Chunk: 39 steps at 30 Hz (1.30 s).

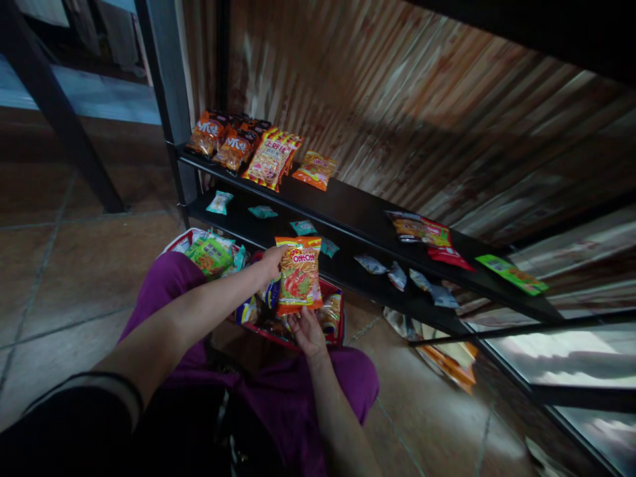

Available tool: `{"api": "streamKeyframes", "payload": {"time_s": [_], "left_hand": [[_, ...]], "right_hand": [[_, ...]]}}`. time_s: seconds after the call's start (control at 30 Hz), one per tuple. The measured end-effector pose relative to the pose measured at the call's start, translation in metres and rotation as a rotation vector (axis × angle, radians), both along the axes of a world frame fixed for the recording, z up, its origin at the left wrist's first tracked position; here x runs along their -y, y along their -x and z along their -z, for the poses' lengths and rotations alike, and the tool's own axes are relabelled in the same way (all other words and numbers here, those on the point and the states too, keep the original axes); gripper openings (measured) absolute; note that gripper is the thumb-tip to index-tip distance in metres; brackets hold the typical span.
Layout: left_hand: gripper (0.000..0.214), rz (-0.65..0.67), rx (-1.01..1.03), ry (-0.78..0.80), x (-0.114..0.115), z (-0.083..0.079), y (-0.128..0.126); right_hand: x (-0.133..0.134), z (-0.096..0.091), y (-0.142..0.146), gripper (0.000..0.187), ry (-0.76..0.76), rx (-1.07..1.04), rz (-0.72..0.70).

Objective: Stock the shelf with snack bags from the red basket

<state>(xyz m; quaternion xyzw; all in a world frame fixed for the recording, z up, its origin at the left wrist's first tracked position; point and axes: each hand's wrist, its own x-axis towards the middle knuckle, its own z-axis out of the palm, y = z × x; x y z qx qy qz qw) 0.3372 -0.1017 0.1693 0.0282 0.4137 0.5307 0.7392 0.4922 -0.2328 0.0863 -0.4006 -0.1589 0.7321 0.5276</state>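
An orange and yellow snack bag (300, 277) with a red shrimp picture is held upright between my hands. My left hand (273, 262) grips its upper left edge, fingers closed. From below, my right hand (309, 331) holds the bottom edge, with some fingertips hidden behind the bag. Under the bag stands a red basket (340, 331) with several packets inside, among them a blue one (248, 310) and a brown one (330, 313). To its left is a second basket (171, 244) holding a green snack bag (211, 256) and teal packets.
A black two-tier shelf (355, 202) runs across in front. Its upper tier carries orange-black bags (233, 147), yellow-red bags (273, 158), a single orange bag (316, 169) and a green packet (511, 273). Small teal packets (220, 202) and silvery packets (370, 264) lie on the lower tier.
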Motion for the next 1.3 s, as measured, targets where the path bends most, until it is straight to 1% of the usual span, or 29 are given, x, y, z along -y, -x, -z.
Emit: {"api": "streamKeyframes", "payload": {"time_s": [0.1, 0.2, 0.3, 0.4, 0.5, 0.6, 0.73, 0.8, 0.93, 1.13, 1.3], "left_hand": [[0.017, 0.078, -0.085, 0.005, 0.005, -0.002, 0.007], [0.015, 0.119, -0.173, -0.003, 0.009, -0.001, 0.012], [0.013, 0.123, -0.256, -0.026, 0.008, -0.001, 0.016], [0.012, 0.106, -0.323, -0.08, 0.002, -0.005, 0.02], [0.015, 0.107, -0.38, -0.117, -0.004, -0.011, 0.023], [0.019, 0.106, -0.434, -0.115, -0.011, -0.018, 0.023], [0.02, 0.1, -0.485, -0.087, -0.019, -0.024, 0.02], [0.019, 0.096, -0.491, -0.081, -0.023, -0.025, 0.02], [0.017, 0.056, -0.507, -0.049, -0.032, -0.019, 0.022], [0.018, -0.021, -0.529, 0.043, -0.041, 0.002, 0.024], [0.025, -0.043, -0.426, 0.019, -0.047, 0.014, 0.024]], "right_hand": [[0.003, 0.003, -0.001, 0.021, 0.001, 0.019, 0.01], [0.003, 0.003, 0.002, 0.031, -0.012, -0.004, 0.01], [0.001, 0.003, 0.005, 0.041, -0.019, -0.034, 0.016], [-0.002, 0.002, 0.006, 0.044, -0.022, -0.056, -0.021], [-0.005, 0.002, 0.004, 0.041, -0.03, -0.06, -0.069], [-0.007, 0.002, 0.004, 0.036, -0.034, -0.05, -0.092], [-0.008, 0.003, 0.007, 0.034, -0.057, -0.032, -0.049], [-0.009, 0.004, 0.009, 0.03, -0.065, -0.008, -0.044], [-0.011, 0.006, 0.01, 0.024, -0.066, 0.058, -0.083], [-0.012, 0.009, 0.009, 0.03, -0.025, 0.086, -0.065], [-0.013, 0.011, 0.008, 0.028, -0.021, 0.105, -0.08]]}}
